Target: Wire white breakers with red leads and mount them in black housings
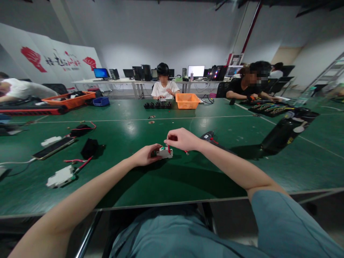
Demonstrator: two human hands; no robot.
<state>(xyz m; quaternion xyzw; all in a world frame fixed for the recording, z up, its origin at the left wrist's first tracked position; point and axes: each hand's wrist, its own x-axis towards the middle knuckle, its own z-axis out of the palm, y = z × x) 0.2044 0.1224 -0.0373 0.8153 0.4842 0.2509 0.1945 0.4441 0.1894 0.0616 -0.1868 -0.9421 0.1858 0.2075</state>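
Near the middle of the green table (129, 143), my left hand (147, 154) is closed on the left end of a small white block (166, 153) with a green part on it. Above that block is my right hand (180, 139), its thumb and fingers pinched on a short red piece (169, 147) that points down to the block's top. Whether the red piece goes into the block is too small to tell. A red lead end (186, 153) lies just right of the block, and a dark power tool (212, 138) rests behind my right forearm.
At the left lie another white block (61, 176) with red wires, a black block (89, 148) and a phone (54, 148). A black bottle (286, 132) stands at the right. An orange basket (187, 104) is across the table, near a seated person (165, 86).
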